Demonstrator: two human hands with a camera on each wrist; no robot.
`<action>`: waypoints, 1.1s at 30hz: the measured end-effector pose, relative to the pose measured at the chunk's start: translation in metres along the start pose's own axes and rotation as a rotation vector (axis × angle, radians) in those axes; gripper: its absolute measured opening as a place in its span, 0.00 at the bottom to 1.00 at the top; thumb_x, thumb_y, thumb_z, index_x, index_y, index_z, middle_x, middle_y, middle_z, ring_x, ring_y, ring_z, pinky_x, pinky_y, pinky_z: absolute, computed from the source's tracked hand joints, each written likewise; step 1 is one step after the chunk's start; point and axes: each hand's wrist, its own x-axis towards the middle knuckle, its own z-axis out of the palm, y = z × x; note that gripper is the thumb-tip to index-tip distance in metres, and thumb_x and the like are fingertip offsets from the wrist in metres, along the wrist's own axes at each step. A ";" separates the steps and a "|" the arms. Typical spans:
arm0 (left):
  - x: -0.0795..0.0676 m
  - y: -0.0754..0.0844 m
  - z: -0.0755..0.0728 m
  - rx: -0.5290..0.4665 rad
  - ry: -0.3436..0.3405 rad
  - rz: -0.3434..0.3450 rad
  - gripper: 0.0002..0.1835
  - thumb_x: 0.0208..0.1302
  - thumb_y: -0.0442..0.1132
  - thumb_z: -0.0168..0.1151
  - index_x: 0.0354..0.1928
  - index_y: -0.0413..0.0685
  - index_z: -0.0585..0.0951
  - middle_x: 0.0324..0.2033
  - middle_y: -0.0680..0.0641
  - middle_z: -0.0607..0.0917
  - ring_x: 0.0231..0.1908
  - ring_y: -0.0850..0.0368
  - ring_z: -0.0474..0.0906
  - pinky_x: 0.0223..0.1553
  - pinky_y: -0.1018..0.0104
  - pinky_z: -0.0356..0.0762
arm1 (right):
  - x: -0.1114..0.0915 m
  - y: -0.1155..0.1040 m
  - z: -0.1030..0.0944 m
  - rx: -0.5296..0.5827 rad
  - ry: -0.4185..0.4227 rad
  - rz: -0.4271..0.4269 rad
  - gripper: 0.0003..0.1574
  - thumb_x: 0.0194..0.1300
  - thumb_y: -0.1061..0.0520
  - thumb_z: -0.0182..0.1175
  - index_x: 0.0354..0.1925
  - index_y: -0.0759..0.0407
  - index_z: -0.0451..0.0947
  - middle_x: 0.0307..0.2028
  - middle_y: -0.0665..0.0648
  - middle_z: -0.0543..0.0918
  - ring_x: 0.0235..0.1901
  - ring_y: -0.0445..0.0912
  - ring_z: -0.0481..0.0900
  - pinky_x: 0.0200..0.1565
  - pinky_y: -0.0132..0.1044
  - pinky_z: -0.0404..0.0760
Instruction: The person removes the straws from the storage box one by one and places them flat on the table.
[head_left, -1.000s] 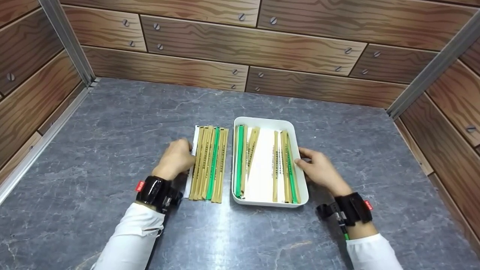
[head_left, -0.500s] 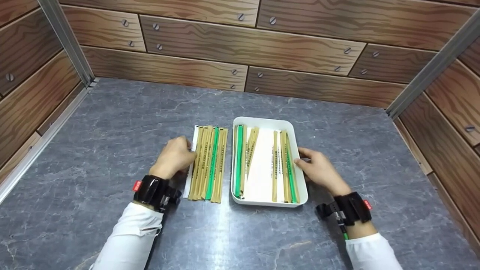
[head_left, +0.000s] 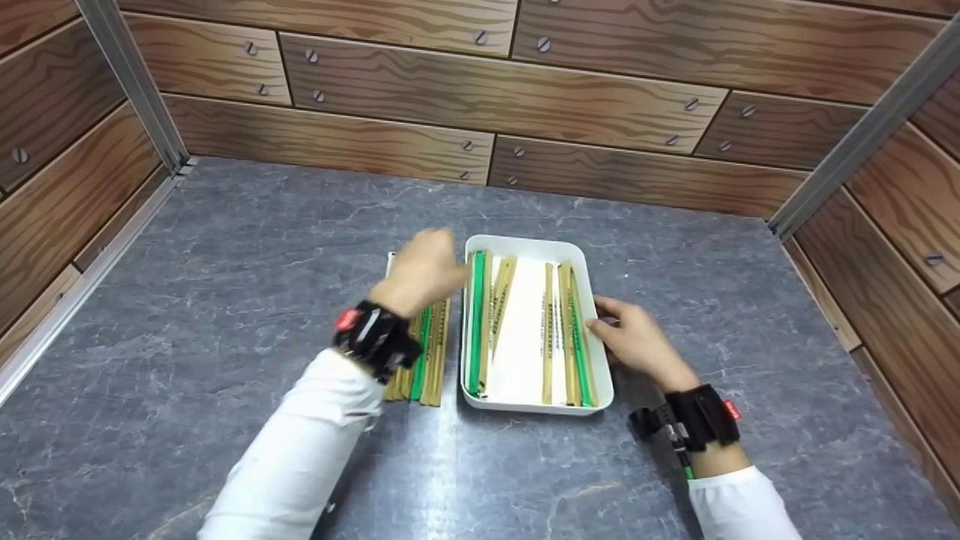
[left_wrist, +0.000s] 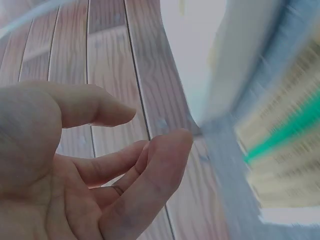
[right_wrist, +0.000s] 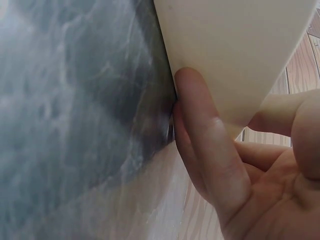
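My left hand is raised over the far part of a row of slim printed stick packets, beside the tray's left wall. In the left wrist view its thumb and fingers are loosely bent with a gap between them and nothing held. The row is mostly tan, with one green packet and a white one at its left end, partly hidden by my hand and wrist. My right hand holds the right wall of the white tray, thumb at the rim, fingers flat against the outer side.
Inside the tray, tan packets and a green packet lie along the left wall. More tan packets, a white one and a green one lie along the right. Wood-patterned panels surround the grey marbled table.
My left hand has left the white packet's edge and moved up and right across the row toward the tray. My right hand stays on the tray's right wall.
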 end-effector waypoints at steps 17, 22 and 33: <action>0.035 0.064 0.072 0.479 -0.089 0.056 0.14 0.70 0.33 0.59 0.53 0.44 0.87 0.54 0.43 0.88 0.51 0.49 0.86 0.48 0.54 0.87 | 0.000 -0.001 0.000 -0.019 -0.002 -0.025 0.36 0.76 0.60 0.55 0.76 0.72 0.60 0.62 0.74 0.78 0.39 0.49 0.86 0.32 0.38 0.89; 0.034 0.063 0.084 0.503 -0.083 0.031 0.15 0.75 0.35 0.54 0.55 0.46 0.87 0.54 0.44 0.88 0.51 0.51 0.86 0.47 0.55 0.87 | 0.000 0.000 -0.001 -0.019 0.001 -0.034 0.35 0.76 0.60 0.55 0.75 0.72 0.61 0.62 0.74 0.78 0.40 0.51 0.87 0.33 0.39 0.89; 0.031 0.061 0.095 0.473 -0.116 0.013 0.14 0.73 0.34 0.56 0.54 0.46 0.87 0.55 0.45 0.87 0.51 0.52 0.86 0.48 0.56 0.87 | -0.001 0.000 0.000 -0.040 0.009 -0.039 0.35 0.76 0.61 0.55 0.75 0.73 0.61 0.62 0.75 0.78 0.43 0.54 0.87 0.35 0.38 0.89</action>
